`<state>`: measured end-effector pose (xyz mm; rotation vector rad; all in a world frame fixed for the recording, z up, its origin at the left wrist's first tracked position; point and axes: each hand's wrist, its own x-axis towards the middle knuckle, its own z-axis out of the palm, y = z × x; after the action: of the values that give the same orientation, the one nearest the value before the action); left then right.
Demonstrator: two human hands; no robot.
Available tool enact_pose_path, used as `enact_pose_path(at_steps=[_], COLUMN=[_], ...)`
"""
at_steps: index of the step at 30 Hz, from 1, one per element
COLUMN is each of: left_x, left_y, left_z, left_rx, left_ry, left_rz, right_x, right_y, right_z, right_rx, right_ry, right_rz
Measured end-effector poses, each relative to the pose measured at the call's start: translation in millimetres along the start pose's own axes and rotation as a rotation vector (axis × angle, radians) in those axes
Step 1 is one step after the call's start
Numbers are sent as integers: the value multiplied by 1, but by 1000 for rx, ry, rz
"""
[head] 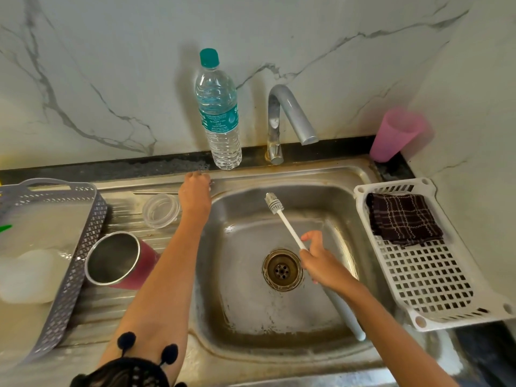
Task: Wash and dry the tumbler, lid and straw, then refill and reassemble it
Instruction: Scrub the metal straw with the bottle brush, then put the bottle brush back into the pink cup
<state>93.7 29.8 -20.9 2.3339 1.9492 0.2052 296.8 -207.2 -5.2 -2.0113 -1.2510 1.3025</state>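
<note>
Right hand (318,263) grips the white long-handled bottle brush (287,222) above the steel sink basin (251,303). Left hand (195,194) rests at the rear rim, over the thin metal straw (155,193) end; its grip cannot be determined. Pink steel-lined tumbler (117,261) lies sideways on the drainboard (111,308), clear round lid (161,210) near the straw

Grips brush (289,230) in right hand (321,263) above sink (349,208) drain, bristles up toward tap (290,115). Holds left hand (195,188) at sink's back rim, at end of straw (155,193) lying flat; cannot tell whether fingers hold it. Shows clear lid (161,210) just beside left wrist, tumbler (117,261) on its side beside grey basket (64,289), mouth toward camera. Shows bottle (220,113) upright on tabletop left of tap, pink cup (396,135) at right, dark cloth (402,219) in white rack (435,275).
</note>
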Motion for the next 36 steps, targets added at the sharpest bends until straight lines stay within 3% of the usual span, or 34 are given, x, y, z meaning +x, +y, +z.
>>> enact_pose_path(at_steps=[5,9,14,17,22,27,31,36], left_x=[-12,-47,-102,-127,-139,-139,-127,-107], left_y=[5,25,50,63,94,133,161,197], left_z=[-3,-2,10,9,7,-4,-15,-20], left_rx=[-44,-328,-607,-669,-799,-1004,-1094,-1194], left_ry=[127,298,256,237,163,63,16,-3], left_rz=[51,148,187,197,233,111,36,27], right_x=[3,2,-2,-7,-7,-9,-7,-4], right_y=[1,-8,-19,-21,-22,-25,-34,-57], right_z=[-1,-11,-26,-37,-61,-105,-144,-203], right_rx=[198,548,763,641,486,397,430,316], right_ry=[-34,-115,-153,-70,226,453,537,728], right_rz=[-25,-22,-98,-146,-197,-237,-268,-352])
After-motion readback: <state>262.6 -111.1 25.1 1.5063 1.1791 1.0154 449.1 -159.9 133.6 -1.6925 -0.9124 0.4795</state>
